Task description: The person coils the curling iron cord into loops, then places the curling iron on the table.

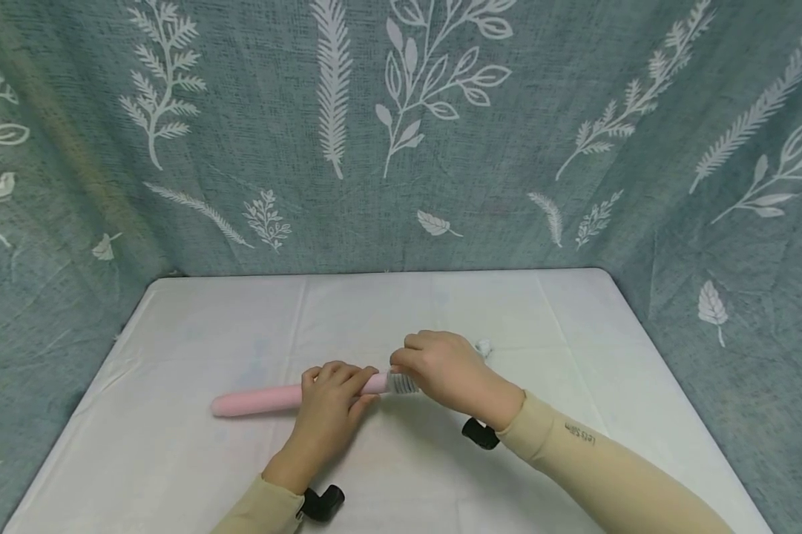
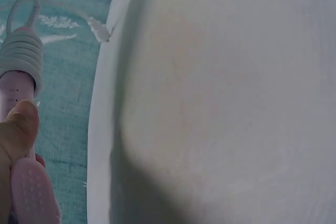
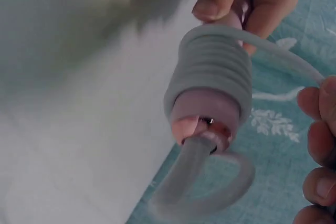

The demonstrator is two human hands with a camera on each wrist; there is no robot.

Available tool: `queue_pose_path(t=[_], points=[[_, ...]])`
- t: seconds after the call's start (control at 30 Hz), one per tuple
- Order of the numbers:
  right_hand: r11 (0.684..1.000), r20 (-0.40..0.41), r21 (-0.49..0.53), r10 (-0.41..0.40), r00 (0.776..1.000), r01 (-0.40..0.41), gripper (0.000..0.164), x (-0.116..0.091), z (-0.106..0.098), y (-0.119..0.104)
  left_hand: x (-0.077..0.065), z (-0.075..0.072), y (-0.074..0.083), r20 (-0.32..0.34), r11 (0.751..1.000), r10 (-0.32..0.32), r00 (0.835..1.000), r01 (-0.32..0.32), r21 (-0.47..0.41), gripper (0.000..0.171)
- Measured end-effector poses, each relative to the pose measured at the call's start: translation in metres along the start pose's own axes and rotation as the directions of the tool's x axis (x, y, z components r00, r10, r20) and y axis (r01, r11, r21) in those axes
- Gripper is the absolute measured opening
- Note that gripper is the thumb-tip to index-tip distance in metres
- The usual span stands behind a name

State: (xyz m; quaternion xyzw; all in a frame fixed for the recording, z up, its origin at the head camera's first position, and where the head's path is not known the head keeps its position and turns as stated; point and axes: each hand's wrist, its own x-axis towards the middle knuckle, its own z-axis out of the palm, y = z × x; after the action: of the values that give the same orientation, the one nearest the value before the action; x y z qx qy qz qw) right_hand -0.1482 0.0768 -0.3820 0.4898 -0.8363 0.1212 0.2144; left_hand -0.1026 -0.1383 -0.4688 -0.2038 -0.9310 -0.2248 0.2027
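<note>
Gripping pink wand [image 1: 257, 401] with our left hand [image 1: 334, 400], we hold it crosswise over white table [image 1: 173, 356]. Our right hand [image 1: 447, 368] pinches grey cord [image 3: 212, 66] (several coils circle wand's end). White plug [image 2: 98, 29] lies beyond right hand.

The head view is evenly lit; wrist views dimmer, hazier.

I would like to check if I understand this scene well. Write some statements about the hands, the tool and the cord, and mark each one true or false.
1. The left hand holds the pink tool. True.
2. The right hand rests flat on the cloth. False: the right hand pinches the grey cord.
3. The cord is wound in several turns around the tool. True.
4. The cloth is black. False: the cloth is white.
</note>
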Motion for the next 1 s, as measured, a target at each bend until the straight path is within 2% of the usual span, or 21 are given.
queue_pose_path(t=[0.27, 0.43, 0.57, 0.73, 0.83, 1.0], points=[[1.0, 0.031, -0.001, -0.001, 1.0, 0.001, 0.006, 0.007, -0.002, -0.001, -0.002, 0.001, 0.003, -0.008, 1.0, 0.028, 1.0, -0.028, -0.006, 0.037], [0.995, 0.035, 0.05, 0.081, 0.996, -0.082, 0.011, 0.007, -0.007, 0.012, -0.005, 0.001, 0.004, 0.005, 1.0, 0.03, 1.0, -0.03, 0.001, 0.037], [0.983, 0.041, 0.105, 0.147, 0.988, -0.15, 0.015, 0.006, -0.006, 0.025, -0.01, 0.004, 0.005, 0.06, 0.998, 0.048, 0.997, -0.05, 0.025, 0.036], [0.96, 0.069, 0.151, 0.229, 0.971, -0.237, 0.011, -0.002, 0.003, 0.041, -0.016, 0.006, 0.006, 0.112, 0.997, 0.067, 0.991, -0.071, 0.03, 0.036], [0.941, 0.073, 0.173, 0.282, 0.957, -0.29, 0.011, -0.007, 0.009, 0.047, -0.016, 0.005, 0.005, 0.102, 0.997, 0.074, 0.992, -0.077, 0.03, 0.036], [0.926, 0.065, 0.163, 0.334, 0.94, -0.34, 0.013, -0.012, 0.02, 0.053, -0.015, 0.001, 0.004, 0.036, 0.996, 0.085, 0.996, -0.085, 0.013, 0.036]])
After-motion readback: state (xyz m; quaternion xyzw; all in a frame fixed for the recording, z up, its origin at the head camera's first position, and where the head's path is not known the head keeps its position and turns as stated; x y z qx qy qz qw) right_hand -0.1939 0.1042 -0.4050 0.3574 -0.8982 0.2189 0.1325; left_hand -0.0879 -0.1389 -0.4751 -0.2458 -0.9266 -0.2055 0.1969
